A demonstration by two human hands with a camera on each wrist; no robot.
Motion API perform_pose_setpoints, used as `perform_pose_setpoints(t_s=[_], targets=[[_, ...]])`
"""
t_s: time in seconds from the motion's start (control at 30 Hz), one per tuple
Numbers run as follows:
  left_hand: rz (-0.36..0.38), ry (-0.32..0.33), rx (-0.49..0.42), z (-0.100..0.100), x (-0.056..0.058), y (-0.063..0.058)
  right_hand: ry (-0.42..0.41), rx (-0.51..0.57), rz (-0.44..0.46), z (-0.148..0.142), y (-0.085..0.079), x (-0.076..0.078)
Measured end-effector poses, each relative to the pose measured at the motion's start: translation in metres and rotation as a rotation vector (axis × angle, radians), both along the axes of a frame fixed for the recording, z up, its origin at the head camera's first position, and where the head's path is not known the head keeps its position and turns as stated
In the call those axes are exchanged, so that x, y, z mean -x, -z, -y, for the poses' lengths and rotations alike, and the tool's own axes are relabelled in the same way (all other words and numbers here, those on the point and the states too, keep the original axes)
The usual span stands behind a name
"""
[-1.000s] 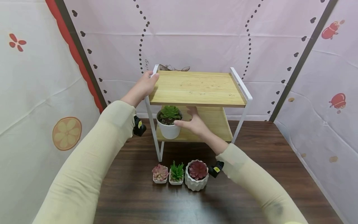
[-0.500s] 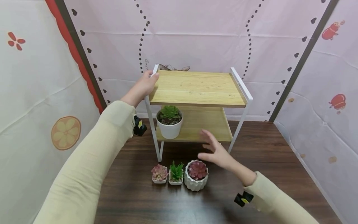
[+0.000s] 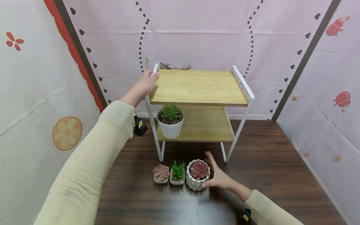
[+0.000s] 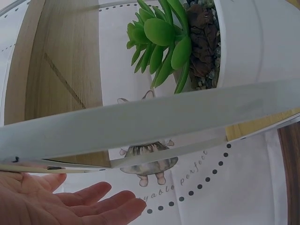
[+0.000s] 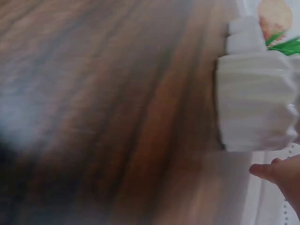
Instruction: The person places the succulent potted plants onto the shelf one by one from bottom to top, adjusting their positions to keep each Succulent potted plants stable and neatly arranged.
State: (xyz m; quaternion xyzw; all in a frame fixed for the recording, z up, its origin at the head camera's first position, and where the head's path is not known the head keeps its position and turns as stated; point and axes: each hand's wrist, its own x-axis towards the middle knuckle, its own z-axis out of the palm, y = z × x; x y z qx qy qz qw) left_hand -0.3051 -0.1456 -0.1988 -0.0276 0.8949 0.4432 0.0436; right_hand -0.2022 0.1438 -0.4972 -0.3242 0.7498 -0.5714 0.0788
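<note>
A two-tier rack with wooden shelves (image 3: 197, 87) and a white frame stands at the back. My left hand (image 3: 144, 85) holds its left top rail, thumb inside and fingers outside; the left wrist view shows that rail (image 4: 154, 119) above the fingers (image 4: 101, 206). On the lower shelf's left side stands a white pot (image 3: 171, 129) with a green succulent (image 3: 170, 112). At the front, my right hand (image 3: 218, 177) is spread around the right side of a ribbed white pot (image 3: 194, 184) holding a dark red succulent (image 3: 199, 170). In the right wrist view a fingertip is just off this ribbed pot (image 5: 255, 103).
Left of the ribbed pot, a small square pot with a spiky green plant (image 3: 177, 172) and another with a pink succulent (image 3: 161, 172) stand in a row on the dark wooden table (image 3: 135, 200). Patterned cloth (image 3: 197, 47) hangs behind and at both sides.
My right hand has withdrawn from beside the white pot on the lower shelf and come down to the ribbed pot at the front. The left hand has stayed on the rail.
</note>
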Motion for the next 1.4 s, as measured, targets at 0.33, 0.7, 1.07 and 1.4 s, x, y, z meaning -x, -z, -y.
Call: perform_pose_setpoints(t_s=[0.33, 0.7, 1.07, 1.4], targets=[[0.003, 0.005, 0.027, 0.001, 0.000, -0.001, -0.015, 0.045, 0.069, 0.007, 0.015, 0.000], [0.008, 0.002, 0.006, 0.000, -0.001, 0.000, -0.062, 0.134, 0.121, 0.014, 0.028, 0.007], [-0.002, 0.002, 0.001, 0.000, -0.002, 0.000, -0.063, 0.183, 0.049, 0.015, 0.034, 0.009], [0.001, 0.003, -0.005, 0.000, -0.001, -0.001, -0.147, 0.174, 0.048, 0.012, 0.033, 0.017]])
